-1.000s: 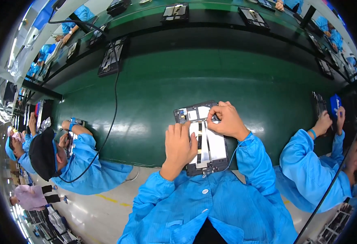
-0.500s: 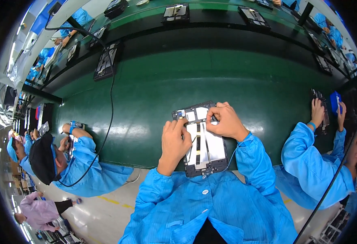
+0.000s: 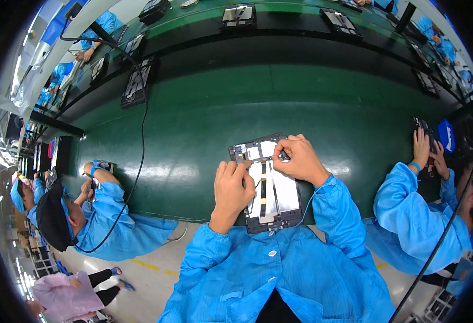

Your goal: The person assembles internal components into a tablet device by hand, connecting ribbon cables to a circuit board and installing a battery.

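Observation:
An opened tablet (image 3: 282, 195) with a black frame and silver inner panels lies on the green table's near edge, close against my body. My left hand (image 3: 232, 188) bends over its left edge, fingers curled and fingertips at the upper part near a small board. Whether anything sits between those fingertips is hidden. At the tablet's upper right, my right hand (image 3: 299, 159) is closed in a pinch of thumb and forefinger. A dark bit shows within the pinch, too small to name. A thin blue cord runs from the right cuff down beside the tablet.
Behind the green table (image 3: 215, 129) runs a raised shelf bearing several opened tablets (image 3: 239, 17). A black cable (image 3: 146, 118) hangs at left. Co-workers in blue sit either side; the right one handles a dark device near a blue box (image 3: 446, 135). Someone in pink (image 3: 67, 296) stands on the floor behind.
My hands stay almost in place, the left shifting very slightly. The right co-worker's hand has left the blue box for the dark device. The person in pink has moved nearer.

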A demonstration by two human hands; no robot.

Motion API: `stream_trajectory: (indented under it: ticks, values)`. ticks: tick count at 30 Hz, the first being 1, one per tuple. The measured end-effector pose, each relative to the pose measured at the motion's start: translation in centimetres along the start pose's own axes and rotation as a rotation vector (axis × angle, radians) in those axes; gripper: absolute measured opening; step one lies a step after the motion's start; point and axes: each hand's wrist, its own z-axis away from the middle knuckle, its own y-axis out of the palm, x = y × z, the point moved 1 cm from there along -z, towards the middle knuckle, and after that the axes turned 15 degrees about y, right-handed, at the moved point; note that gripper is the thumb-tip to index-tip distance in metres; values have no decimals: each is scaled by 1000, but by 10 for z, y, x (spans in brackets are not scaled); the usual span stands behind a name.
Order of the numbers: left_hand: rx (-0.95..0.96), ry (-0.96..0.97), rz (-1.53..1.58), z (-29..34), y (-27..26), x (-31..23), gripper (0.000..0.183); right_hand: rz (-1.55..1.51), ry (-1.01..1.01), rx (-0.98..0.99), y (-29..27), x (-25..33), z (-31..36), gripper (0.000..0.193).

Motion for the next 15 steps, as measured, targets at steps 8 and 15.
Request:
stream_trajectory:
  ticks: [8,15]
  values:
    - [-1,-33,-44,-6,9,2,15,20,18,28,0,0,0,11]
    - [-6,-92,76,3,5,8,13,13,-1,57,1,-4,1,12]
